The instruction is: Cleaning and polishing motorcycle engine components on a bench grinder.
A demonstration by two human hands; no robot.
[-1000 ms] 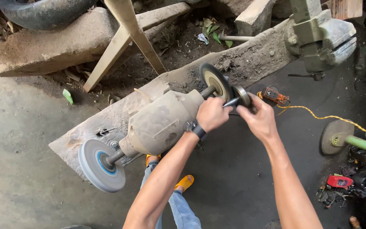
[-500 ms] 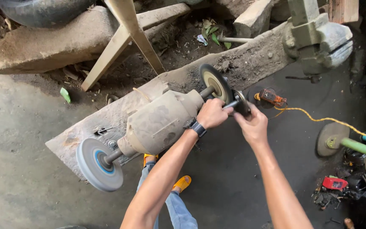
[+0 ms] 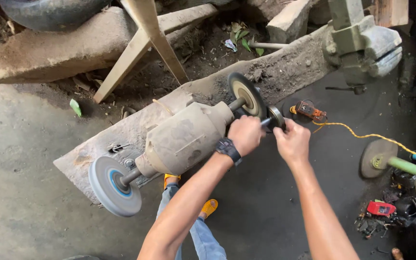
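**2 hands at the shaft end of a bench grinder**

Seen from above: dusty bench grinder (image 3: 184,139) bolted to a long, rough concrete slab (image 3: 285,72), motor body lying diagonally across the view. At lower left, 1 grey wheel with a blue centre (image 3: 114,185) on the shaft. At upper right, 1 dark disc with a pale hub (image 3: 245,94) on the opposite shaft.

Left hand (image 3: 245,135), watch at the wrist, closed in a fist around the bare shaft just outboard of that dark disc. Right hand (image 3: 292,142) just beside it, fingers curled and pinching a small dark disc (image 3: 276,117) at the very tip of the shaft. Both hands nearly touching, forearms reaching up from the bottom edge.

Below the grinder, jeans and 1 orange shoe (image 3: 209,208) on the dark floor. Right of the hands, a small orange-and-black tool (image 3: 309,110) with a yellow cord (image 3: 362,136) trailing away toward the right edge. Farther right, a round base with a green pole (image 3: 386,161) and a small red object (image 3: 380,208) among scattered bits. Behind the slab, crossed wooden legs (image 3: 145,43), a stone block (image 3: 54,48), a tyre (image 3: 49,9) at the top edge, and a bulky grey-green vise (image 3: 362,43).
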